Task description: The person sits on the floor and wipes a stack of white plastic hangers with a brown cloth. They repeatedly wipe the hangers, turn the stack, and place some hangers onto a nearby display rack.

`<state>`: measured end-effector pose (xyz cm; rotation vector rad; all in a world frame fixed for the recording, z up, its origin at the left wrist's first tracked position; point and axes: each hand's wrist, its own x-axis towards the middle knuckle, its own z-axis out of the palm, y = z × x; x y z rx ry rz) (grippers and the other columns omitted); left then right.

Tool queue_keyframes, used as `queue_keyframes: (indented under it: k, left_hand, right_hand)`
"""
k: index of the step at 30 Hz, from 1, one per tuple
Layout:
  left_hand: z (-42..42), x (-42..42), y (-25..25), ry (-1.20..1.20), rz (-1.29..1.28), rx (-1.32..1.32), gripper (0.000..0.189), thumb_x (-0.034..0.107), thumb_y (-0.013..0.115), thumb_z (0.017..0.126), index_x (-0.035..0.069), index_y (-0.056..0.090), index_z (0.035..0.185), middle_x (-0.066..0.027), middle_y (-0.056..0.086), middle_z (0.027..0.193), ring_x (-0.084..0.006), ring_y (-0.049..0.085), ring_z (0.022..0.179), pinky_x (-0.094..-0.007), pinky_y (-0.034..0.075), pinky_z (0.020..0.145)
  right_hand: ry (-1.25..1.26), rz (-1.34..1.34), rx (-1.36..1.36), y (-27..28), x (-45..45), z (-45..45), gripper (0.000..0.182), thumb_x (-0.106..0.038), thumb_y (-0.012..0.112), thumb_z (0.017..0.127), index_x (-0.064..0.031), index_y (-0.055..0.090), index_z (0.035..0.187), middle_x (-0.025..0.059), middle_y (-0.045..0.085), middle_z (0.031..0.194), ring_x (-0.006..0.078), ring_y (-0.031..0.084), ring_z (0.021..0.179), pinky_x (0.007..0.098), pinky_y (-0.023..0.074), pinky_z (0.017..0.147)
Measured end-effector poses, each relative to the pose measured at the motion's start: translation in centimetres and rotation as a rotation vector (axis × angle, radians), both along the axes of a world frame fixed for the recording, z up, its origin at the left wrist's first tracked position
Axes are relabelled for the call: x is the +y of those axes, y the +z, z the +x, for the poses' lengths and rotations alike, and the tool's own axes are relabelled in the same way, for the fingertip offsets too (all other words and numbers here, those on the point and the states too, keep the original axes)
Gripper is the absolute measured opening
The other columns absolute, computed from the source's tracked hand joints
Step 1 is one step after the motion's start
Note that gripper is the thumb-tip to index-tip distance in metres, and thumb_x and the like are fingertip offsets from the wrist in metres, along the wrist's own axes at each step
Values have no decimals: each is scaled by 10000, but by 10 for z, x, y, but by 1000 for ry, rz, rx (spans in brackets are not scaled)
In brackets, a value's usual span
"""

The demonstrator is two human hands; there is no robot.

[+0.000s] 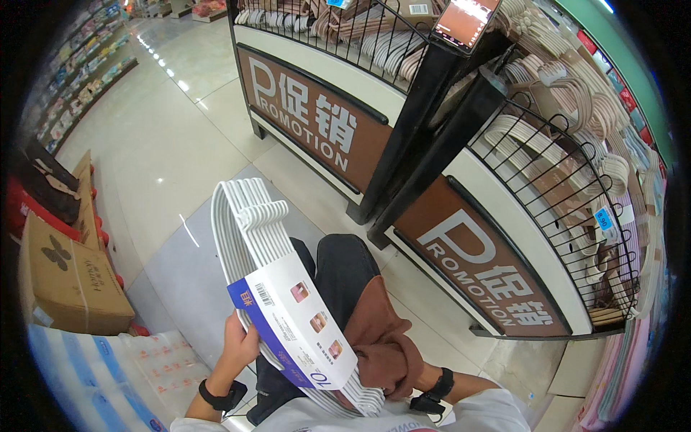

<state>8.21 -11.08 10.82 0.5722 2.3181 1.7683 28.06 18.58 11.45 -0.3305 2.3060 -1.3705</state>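
A pack of white clothes hangers (251,221), bound by a white and purple printed cardboard sleeve (302,324), lies slanted over my dark trousers. My left hand (240,340) grips the pack at its left edge, thumb on the sleeve side. A brown cloth (386,351) lies against the right side of the pack and covers my right hand; only the wrist with a black band (442,383) shows. Whether the fingers under the cloth are closed cannot be seen.
Two promotion bins (318,108) (486,259) with black wire rims hold many hangers. A phone (467,24) stands on the bin corner. Cardboard boxes (75,275) and plastic-wrapped packs (124,378) are at the left. Shelves of goods (86,81) stand at the far left.
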Motion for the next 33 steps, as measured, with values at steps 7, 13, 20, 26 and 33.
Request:
queue_keyframes:
  k: [7, 13, 20, 26, 33]
  left_hand:
    - [0, 0, -1, 29, -11, -8, 210, 74, 498, 826, -68, 575, 960, -149, 664, 719, -209, 627, 589, -339, 487, 574]
    - [8, -13, 5, 61, -29, -156, 219, 63, 508, 815, -75, 590, 965, -135, 677, 769, -173, 636, 680, -325, 497, 623]
    - [14, -45, -22, 72, 91, -348, 292, 77, 565, 859, -53, 560, 1121, -89, 670, 1025, -158, 623, 910, -301, 499, 810]
    - [9, -65, -12, -190, 54, -751, 556, 0, 604, 779, -29, 452, 1313, -76, 623, 1174, -176, 591, 1063, -317, 485, 913]
    - [39, -39, -31, -40, 372, -1127, 549, 108, 569, 815, -38, 468, 1335, -161, 593, 1281, -271, 611, 1137, -408, 504, 981]
  right_hand:
    - [-145, -118, -12, -20, 16, 33, 654, -188, 708, 785, -44, 464, 1375, 109, 556, 1338, 209, 572, 1152, 317, 358, 1078]
    - [-26, -99, 245, 34, 13, 3, 609, -188, 688, 784, -90, 504, 1357, 103, 582, 1316, 246, 588, 1143, 356, 386, 1018]
    - [187, -132, 183, 56, -6, -22, 730, -270, 770, 752, -59, 441, 1369, 110, 593, 1256, 224, 595, 1129, 328, 418, 1007]
    - [185, -177, 95, 56, -22, -24, 764, -275, 787, 749, -47, 412, 1374, 114, 592, 1244, 216, 591, 1131, 320, 417, 1014]
    - [63, -213, 9, 53, -19, -66, 806, -281, 807, 744, -34, 379, 1380, 119, 592, 1230, 206, 587, 1133, 310, 416, 1023]
